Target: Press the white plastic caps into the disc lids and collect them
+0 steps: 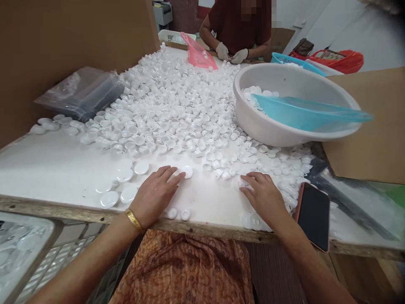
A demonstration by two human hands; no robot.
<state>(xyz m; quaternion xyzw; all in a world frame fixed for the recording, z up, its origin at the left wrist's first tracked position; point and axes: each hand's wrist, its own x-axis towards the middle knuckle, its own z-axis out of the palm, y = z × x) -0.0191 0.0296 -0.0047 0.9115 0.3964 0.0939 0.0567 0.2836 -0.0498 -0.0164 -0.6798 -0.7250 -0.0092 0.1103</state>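
My left hand (156,192), with a gold bracelet on the wrist, reaches over the white tabletop with its fingers stretched out. Its fingertips are beside a round white plastic lid (187,171) and seem to touch its edge. Several more flat white lids (109,199) lie left of that hand. Between the thumb and forefinger of my right hand (264,196) is a small white plastic cap (243,183), partly hidden by the fingers. Two small round white pieces (185,215) lie at the front edge. A heap of small white caps (177,101) spreads behind both hands.
A large white basin (253,126) holds caps and a blue scoop (294,112). Right of my hand lies a phone (314,217). Plastic bags (85,90) rest at left by cardboard. Across the table, a gloved co-worker (238,33) sits near a pink scoop (201,55).
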